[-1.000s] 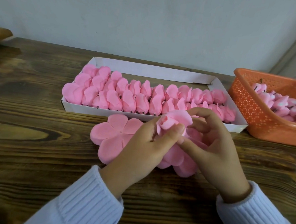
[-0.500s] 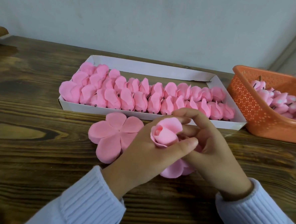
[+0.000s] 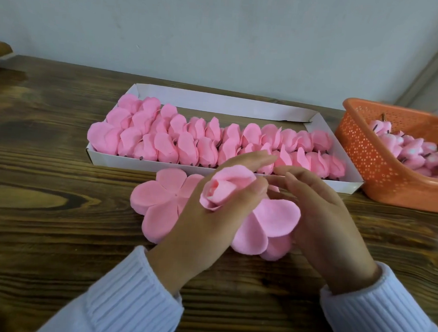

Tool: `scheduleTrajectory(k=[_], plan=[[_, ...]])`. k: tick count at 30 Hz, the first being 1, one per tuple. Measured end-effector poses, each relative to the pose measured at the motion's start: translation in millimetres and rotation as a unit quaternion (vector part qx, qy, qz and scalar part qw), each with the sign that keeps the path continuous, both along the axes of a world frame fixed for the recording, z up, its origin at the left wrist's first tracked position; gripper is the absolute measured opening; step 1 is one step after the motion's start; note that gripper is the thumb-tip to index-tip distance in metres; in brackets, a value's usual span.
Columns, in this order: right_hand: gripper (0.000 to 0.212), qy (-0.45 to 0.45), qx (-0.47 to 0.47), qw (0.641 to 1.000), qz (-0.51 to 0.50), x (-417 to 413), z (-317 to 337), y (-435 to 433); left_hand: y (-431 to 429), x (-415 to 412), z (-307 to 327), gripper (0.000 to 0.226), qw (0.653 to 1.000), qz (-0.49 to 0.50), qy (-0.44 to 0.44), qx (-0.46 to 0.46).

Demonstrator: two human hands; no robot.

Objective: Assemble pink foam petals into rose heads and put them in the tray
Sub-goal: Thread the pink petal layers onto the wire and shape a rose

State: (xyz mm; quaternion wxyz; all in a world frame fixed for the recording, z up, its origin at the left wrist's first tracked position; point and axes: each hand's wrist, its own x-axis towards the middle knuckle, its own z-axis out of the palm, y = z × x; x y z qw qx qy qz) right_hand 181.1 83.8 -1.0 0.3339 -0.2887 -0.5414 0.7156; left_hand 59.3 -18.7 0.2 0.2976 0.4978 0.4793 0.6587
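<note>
Dark wood-grain table (image 3: 43,206), pale wall behind. Half-built rose bud (image 3: 225,189) at frame centre, pinched in the left hand (image 3: 203,229) between thumb and fingers, held off the table. Bud's long axis is tilted: rolled tip toward lower left and the camera, base tucked into the fingers toward upper right. Outer petal layer (image 3: 273,220) not yet wrapped, splayed below and right of the bud, filling the gap between both hands. It looks joined at the bud's base, but the joint is hidden. Right hand (image 3: 322,218) released, fingers straight and pointing left, just beside that layer; contact cannot be told. Right hand is nearer the loose petals, so it likely folds them up round the bud while the left steadies. Spare flat five-petal blank (image 3: 159,203) on the table, left of the left hand and partly under it. White card tray (image 3: 216,104) just beyond the hands, upper centre, with two packed rows of finished rose heads (image 3: 183,143); far strip bare. Orange perforated basket (image 3: 366,164) at right edge holds small bud cores (image 3: 418,155).
</note>
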Motion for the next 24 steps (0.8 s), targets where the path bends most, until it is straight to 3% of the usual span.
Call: scheduleTrajectory(k=[7, 10, 14, 18, 24], plan=[[0.022, -0.033, 0.053, 0.994, 0.084, 2, 0, -3, 2, 2, -1, 0.033, 1.000, 0.029, -0.005, 0.004], [0.023, -0.014, 0.091, 0.995, 0.043, 2, 0, -4, 4, 0, -7, 0.036, 0.997, 0.069, -0.013, -0.015], [0.010, -0.012, 0.244, 0.969, -0.039, 2, -1, -4, 6, 1, -10, 0.043, 0.995, 0.098, -0.018, -0.033], [0.010, -0.008, 0.342, 0.938, -0.053, 2, -2, -6, 7, 2, -7, 0.013, 0.997, 0.069, 0.000, -0.030], [0.004, 0.007, 0.403, 0.912, -0.072, 3, 0, -10, 5, 4, -5, 0.013, 1.000, 0.026, 0.013, -0.009]])
